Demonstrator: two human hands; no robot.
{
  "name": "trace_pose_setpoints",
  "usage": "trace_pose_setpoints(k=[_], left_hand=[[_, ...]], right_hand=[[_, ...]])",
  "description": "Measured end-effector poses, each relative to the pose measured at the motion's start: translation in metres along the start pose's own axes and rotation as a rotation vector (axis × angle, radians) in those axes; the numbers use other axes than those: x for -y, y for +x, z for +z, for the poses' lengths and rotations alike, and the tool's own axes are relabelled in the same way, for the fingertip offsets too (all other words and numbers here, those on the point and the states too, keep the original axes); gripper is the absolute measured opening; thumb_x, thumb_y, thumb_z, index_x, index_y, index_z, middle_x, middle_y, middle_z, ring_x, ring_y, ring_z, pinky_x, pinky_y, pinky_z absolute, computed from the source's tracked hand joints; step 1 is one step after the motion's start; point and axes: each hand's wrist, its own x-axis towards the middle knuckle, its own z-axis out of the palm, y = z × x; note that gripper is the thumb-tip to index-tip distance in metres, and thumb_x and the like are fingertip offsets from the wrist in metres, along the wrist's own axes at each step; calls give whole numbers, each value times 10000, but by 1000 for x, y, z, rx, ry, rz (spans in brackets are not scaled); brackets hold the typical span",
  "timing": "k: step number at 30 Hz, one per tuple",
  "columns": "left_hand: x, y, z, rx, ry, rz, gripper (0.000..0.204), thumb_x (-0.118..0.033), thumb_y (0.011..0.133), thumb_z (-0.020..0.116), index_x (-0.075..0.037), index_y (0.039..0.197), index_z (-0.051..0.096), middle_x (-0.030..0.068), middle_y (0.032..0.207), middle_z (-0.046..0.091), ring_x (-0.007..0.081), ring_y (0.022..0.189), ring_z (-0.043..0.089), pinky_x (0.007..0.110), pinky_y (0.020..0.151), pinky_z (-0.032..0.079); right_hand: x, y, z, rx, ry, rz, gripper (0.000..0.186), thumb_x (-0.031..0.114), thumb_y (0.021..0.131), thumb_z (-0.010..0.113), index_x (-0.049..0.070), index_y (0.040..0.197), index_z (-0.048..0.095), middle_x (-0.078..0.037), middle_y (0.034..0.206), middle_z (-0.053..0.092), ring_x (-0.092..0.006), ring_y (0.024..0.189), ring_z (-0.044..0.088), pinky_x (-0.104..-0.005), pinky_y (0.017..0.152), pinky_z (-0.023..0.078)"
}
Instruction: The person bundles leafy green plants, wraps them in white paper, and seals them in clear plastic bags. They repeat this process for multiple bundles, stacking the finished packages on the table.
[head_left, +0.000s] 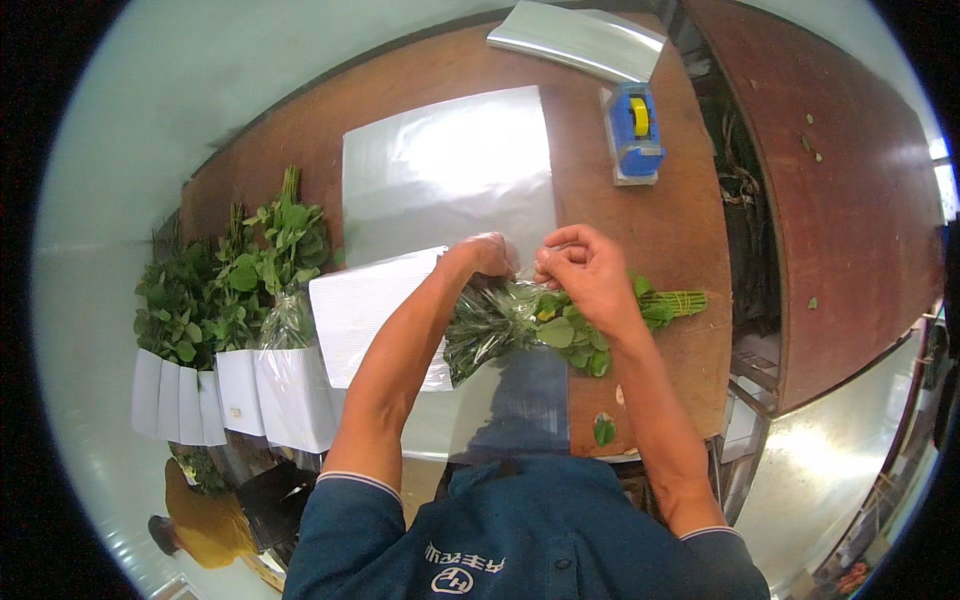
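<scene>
A leafy bunch lies across the table in front of me. White corrugated paper (378, 318) and clear plastic film (500, 318) wrap its left part. Green leaves (572, 338) show past the film, and the bundled stems (682, 303) point right. My left hand (486, 256) is closed on the film at the bunch's far edge, its fingertips partly hidden. Just to the right, my right hand (590, 268) pinches thumb and forefinger together above the bunch; what they hold, if anything, is too small to make out.
Silvery clear sheets (450, 190) lie under the bunch. A blue tape dispenser (636, 135) with yellow core stands at the far right, near folded film (580, 40). Several paper-wrapped bunches (295, 390) line the left edge. A person (205, 515) is at the lower left.
</scene>
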Motion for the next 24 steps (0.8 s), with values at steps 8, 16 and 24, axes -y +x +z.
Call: trace_pose_setpoints(k=[8,16,24], left_hand=[[10,-60,4,49,-168,591,427,-179,708,820,-2,1082,714,147,982,756,261,893,727,391,818,557],[18,-46,10,26,-37,426,424,-179,650,876,-13,1024,764,147,928,768,271,858,743,389,769,571],[18,-57,24,-212,-30,617,616,-299,671,891,-16,1190,716,168,1100,748,256,1002,722,400,899,550]], right_hand=[[-2,-17,3,-71,-8,-14,227,117,951,723,-12,1102,614,-79,857,722,-116,771,698,-236,656,535],[-54,-120,33,-9,-39,6,145,88,970,692,12,993,570,-43,836,694,-96,771,678,-254,666,541],[-151,-153,35,-67,89,223,275,168,984,701,-22,1128,565,-102,895,700,-149,809,698,-280,704,563]])
